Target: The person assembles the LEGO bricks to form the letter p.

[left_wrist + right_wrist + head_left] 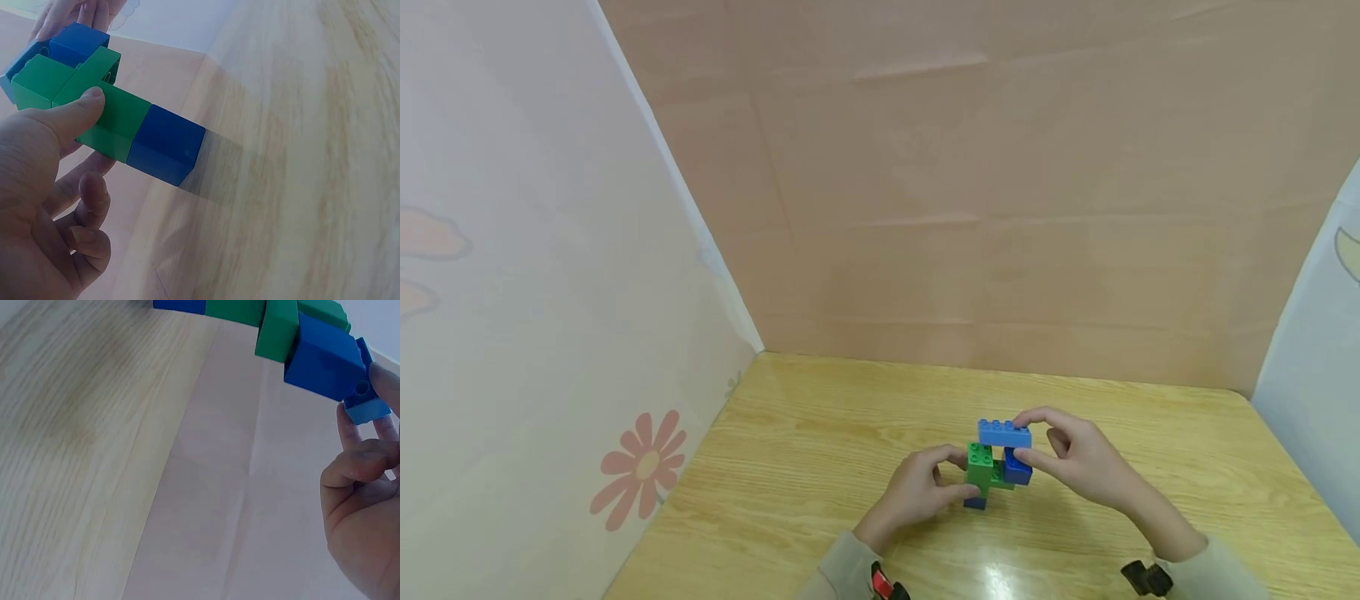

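My left hand (917,490) pinches the upright green bricks (978,473) of a small toy-brick build between thumb and fingers. Beneath the green, a dark blue brick (164,147) forms the foot, down at the tabletop. A green crosspiece (1002,481) juts out to the right, bearing another dark blue brick (325,356). My right hand (1086,462) pinches the right end of a long light blue brick (1000,433), thumb below and fingers on top. This brick lies across the top of the build, over the green and dark blue; whether it is pressed fully down I cannot tell.
The build stands on a wood-grain table (805,433). A brown papered wall (1000,208) rises behind the table's far edge. Pale panels flank it, the left panel (550,250) bearing a printed red flower (646,465).
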Demonstrator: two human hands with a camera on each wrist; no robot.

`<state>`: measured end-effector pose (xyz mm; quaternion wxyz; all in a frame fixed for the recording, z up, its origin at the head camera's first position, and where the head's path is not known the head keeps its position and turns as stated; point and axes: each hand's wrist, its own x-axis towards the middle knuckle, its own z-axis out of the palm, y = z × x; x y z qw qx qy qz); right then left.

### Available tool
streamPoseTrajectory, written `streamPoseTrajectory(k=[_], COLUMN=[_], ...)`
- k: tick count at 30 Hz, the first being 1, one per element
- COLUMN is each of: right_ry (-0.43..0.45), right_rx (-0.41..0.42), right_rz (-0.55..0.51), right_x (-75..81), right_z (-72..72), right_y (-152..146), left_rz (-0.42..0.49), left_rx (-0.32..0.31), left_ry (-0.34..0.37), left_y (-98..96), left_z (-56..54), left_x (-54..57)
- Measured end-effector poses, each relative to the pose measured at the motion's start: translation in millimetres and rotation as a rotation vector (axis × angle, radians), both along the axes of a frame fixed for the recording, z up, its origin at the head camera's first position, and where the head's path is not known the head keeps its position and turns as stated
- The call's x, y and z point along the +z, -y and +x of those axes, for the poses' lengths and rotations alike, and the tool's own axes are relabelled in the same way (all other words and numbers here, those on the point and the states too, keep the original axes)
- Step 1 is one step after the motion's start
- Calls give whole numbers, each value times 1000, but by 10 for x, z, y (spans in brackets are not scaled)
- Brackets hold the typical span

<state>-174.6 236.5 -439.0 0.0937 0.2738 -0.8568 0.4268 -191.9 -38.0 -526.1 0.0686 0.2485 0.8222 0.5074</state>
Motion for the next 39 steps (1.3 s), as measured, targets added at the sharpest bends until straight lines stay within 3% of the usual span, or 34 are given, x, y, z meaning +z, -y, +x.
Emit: streamPoseTrajectory(k=[22, 39], right_ry=[-153, -181], right_rx=[75, 34], right_rz=[-32, 55], right_x=[-171, 5], right_z=[85, 36], right_y=[117, 287], left_rz=[-12, 1], left_rx=[-7, -24], left_ry=[-34, -55], left_y=[6, 10], left_z=[-3, -12], left_x=[-16, -24])
